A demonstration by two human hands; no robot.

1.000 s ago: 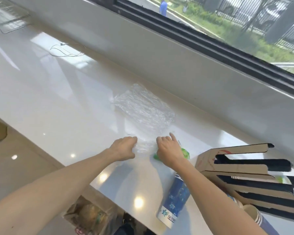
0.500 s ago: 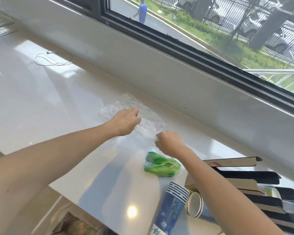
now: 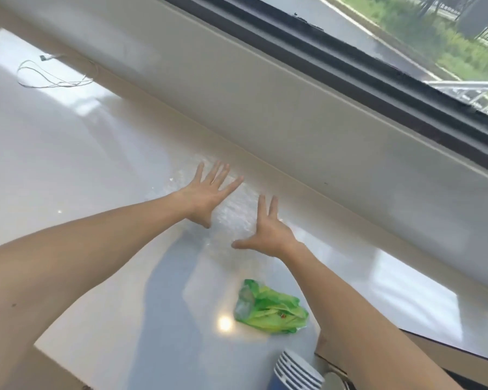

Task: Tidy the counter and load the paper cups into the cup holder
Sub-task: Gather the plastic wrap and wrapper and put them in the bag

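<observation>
A crinkled clear plastic sheet [image 3: 235,209] lies flat on the white counter [image 3: 68,170], close to the back wall. My left hand [image 3: 206,190] rests palm down on its left part, fingers spread. My right hand [image 3: 268,229] lies flat on its right part, fingers apart and thumb out. Neither hand grips anything. A stack of blue paper cups [image 3: 296,371] lies at the bottom edge, partly cut off. Beside it shows a corner of the brown cardboard cup holder [image 3: 326,350], mostly hidden by my right forearm.
A crumpled green plastic wrapper [image 3: 269,308] lies on the counter between the sheet and the cups. A thin white cable [image 3: 51,77] is coiled at the far left. The low beige wall [image 3: 293,114] under the window bounds the counter's back.
Both hands moved away from me across the clear sheet and opened from loosely curled to flat with spread fingers. The view tilted, so the cups and holder slid toward the bottom edge.
</observation>
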